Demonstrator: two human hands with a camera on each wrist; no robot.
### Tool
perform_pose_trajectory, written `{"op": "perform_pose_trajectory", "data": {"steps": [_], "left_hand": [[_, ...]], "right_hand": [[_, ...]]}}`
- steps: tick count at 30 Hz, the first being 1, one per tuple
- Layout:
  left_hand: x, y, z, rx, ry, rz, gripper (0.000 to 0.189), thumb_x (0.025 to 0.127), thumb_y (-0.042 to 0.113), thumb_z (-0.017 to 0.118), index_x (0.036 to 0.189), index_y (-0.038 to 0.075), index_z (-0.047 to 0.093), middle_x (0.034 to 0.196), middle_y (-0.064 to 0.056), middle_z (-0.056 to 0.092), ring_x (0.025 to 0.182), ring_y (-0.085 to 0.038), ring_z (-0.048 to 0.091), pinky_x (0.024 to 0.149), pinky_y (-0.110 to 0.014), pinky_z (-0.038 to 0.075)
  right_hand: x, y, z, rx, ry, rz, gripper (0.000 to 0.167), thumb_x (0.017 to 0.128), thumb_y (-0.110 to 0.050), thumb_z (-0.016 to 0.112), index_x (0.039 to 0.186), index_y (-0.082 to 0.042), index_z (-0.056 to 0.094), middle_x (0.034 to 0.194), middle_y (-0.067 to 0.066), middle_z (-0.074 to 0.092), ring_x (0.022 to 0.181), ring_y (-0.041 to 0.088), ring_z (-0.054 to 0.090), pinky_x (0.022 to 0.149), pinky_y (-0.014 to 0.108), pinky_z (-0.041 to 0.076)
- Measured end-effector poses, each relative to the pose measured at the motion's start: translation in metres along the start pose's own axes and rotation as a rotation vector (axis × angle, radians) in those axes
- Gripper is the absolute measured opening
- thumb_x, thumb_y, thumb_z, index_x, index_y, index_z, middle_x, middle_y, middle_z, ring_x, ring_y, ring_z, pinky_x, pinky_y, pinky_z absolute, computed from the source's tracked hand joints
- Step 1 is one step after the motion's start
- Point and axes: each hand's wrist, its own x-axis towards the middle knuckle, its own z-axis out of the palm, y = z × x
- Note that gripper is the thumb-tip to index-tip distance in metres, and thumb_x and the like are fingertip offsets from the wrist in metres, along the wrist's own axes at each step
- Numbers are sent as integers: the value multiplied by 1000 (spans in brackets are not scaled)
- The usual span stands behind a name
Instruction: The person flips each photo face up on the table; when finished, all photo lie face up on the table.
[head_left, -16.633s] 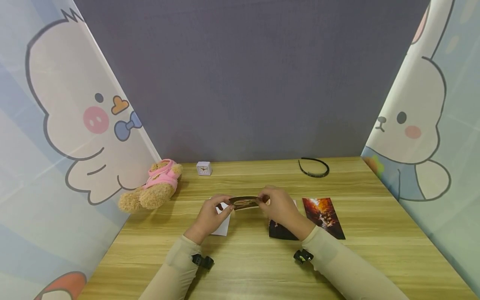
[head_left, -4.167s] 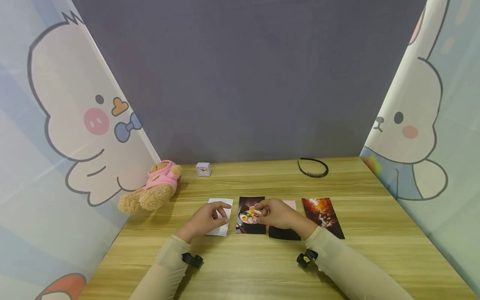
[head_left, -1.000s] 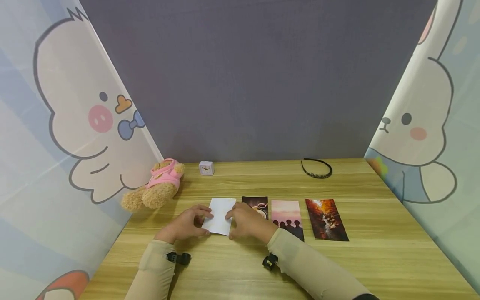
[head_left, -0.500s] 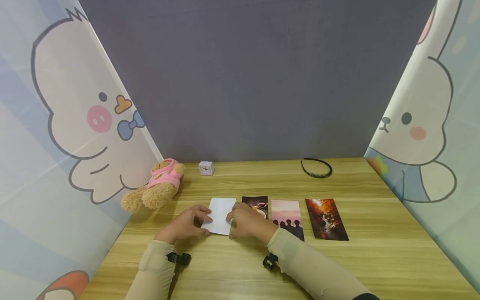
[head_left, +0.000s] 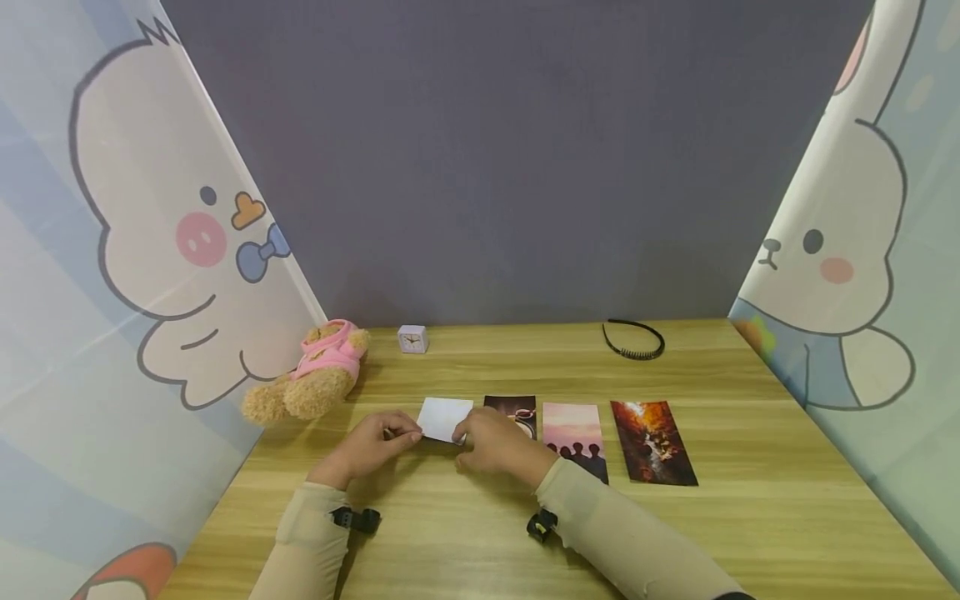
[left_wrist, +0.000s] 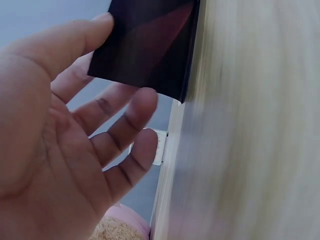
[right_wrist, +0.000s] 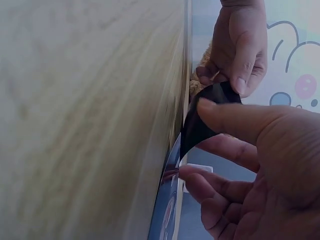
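A photo card with a white back [head_left: 446, 419] has its near edge raised off the table, and its far edge appears to touch the wood. My left hand [head_left: 375, 448] pinches its near left corner between thumb and fingers. In the left wrist view the card's underside [left_wrist: 145, 50] is dark and glossy with a dull red patch. My right hand [head_left: 497, 446] pinches the other near corner, its thumb [right_wrist: 220, 114] on the dark face. That hand partly covers a food photo [head_left: 522, 408]. Farther right lie a pink silhouette photo [head_left: 572, 425] and an autumn photo [head_left: 654, 442].
A teddy bear in a pink hoodie [head_left: 322, 367] lies at the left wall. A small white clock [head_left: 412, 338] stands at the back, and a black headband [head_left: 637, 353] lies at the back right. Wood-grain table [head_left: 465, 533] stretches in front of the photos.
The white-backed card lay flat between both hands; its near edge has now tilted up. Earlier, a food photo was held in the air, then set down on the table.
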Motion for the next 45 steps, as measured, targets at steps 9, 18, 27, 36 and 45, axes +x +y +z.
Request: {"op": "perform_pose_trajectory", "data": {"steps": [9, 18, 27, 36, 45], "left_hand": [[0, -1, 1, -23, 111, -13, 14, 101, 22, 73, 99, 12, 81, 95, 3, 75, 76, -10, 60, 67, -30, 51], [4, 2, 1, -129, 212, -3, 9, 99, 19, 75, 103, 13, 80, 96, -13, 76, 77, -15, 68, 66, -27, 56], [5, 4, 0, -97, 295, 5, 9, 95, 19, 80, 104, 15, 81, 90, -4, 76, 64, -11, 56, 55, -26, 47], [4, 0, -1, -17, 331, 35, 14, 89, 8, 85, 100, 14, 80, 68, 4, 63, 54, -8, 50, 48, -26, 42], [4, 4, 0, -48, 332, 11, 12, 87, 9, 87, 95, 13, 78, 68, 0, 64, 53, -10, 51, 48, -24, 41]], "right_hand": [[1, 0, -2, 64, 71, -21, 9, 99, -20, 73, 101, -20, 82, 98, -10, 71, 93, 7, 65, 79, 30, 55], [2, 0, -7, 61, 153, -55, 19, 104, -24, 68, 86, -18, 71, 77, -12, 58, 66, 8, 51, 62, 29, 44], [6, 3, -7, 85, 196, -65, 16, 106, -25, 66, 99, -16, 77, 86, -13, 63, 72, 3, 56, 65, 28, 49], [3, -3, -15, 100, 275, -31, 15, 107, -30, 65, 105, -19, 75, 99, -9, 67, 79, 3, 59, 66, 26, 50], [1, -4, -20, 188, 363, -32, 23, 107, -30, 64, 120, -14, 76, 109, -4, 68, 77, 3, 59, 65, 24, 52]]}}
